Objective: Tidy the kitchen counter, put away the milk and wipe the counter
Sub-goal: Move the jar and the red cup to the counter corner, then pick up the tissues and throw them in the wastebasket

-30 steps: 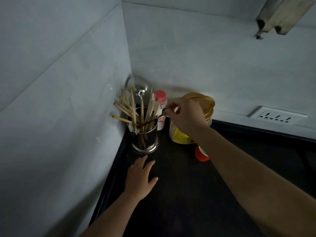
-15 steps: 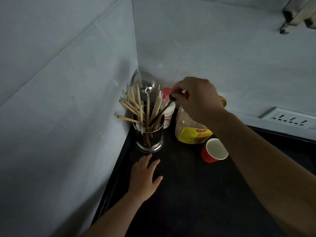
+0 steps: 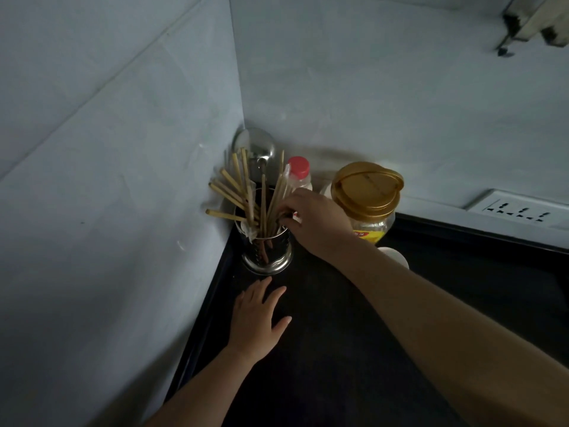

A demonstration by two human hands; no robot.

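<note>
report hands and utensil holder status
Left hand flat on counter. Right hand pinching utensil at holder rim. Jar, cup close behind forearm.

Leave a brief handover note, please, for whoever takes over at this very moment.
Left hand: open, flat on the dark counter in front of the utensil holder.
Right hand: fingers curled at the holder's rim among the chopsticks; whether it grips anything is unclear.
Behind: red-capped bottle and gold-lidded jar; a cup is partly hidden by the right forearm.
Done: nothing certain.
Left: tidy jar, bottle and cup if needed, put away the milk, wipe. No milk or cloth is in view.
</note>
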